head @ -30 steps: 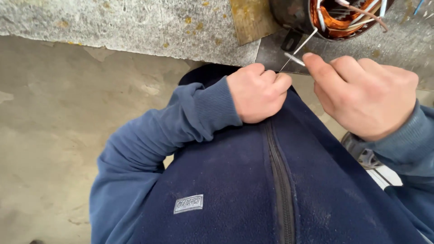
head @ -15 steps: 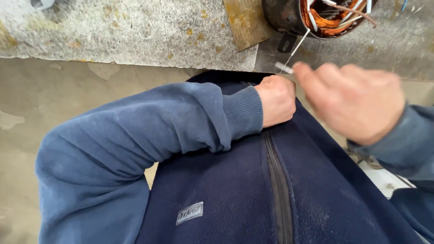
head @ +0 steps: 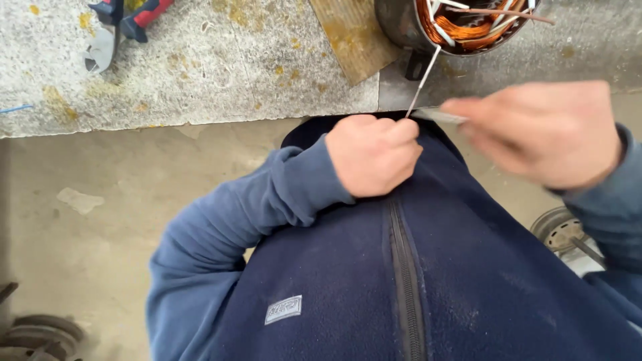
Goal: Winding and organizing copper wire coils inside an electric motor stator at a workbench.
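My left hand (head: 373, 155) is closed against my chest and pinches the end of a thin white-sleeved wire (head: 422, 81). The wire runs up into a dark motor stator (head: 461, 27) with copper windings and white sleeves, which stands on the concrete bench at the top right. My right hand (head: 543, 134), blurred, holds a small flat metal blade (head: 438, 115) whose tip touches the wire just above my left fingers. I wear a dark blue zipped fleece.
The rough concrete bench (head: 200, 73) runs across the top; its edge lies just beyond my hands. Red-and-black handled pliers (head: 120, 20) lie at its top left. A brown flat strip (head: 348, 37) lies beside the stator. Round metal parts (head: 558, 230) rest on the floor at right and bottom left.
My left elbow has swung in and out while the fist stayed on the wire. My right hand has shifted along the wire with the blade. The view has tilted to show more bench.
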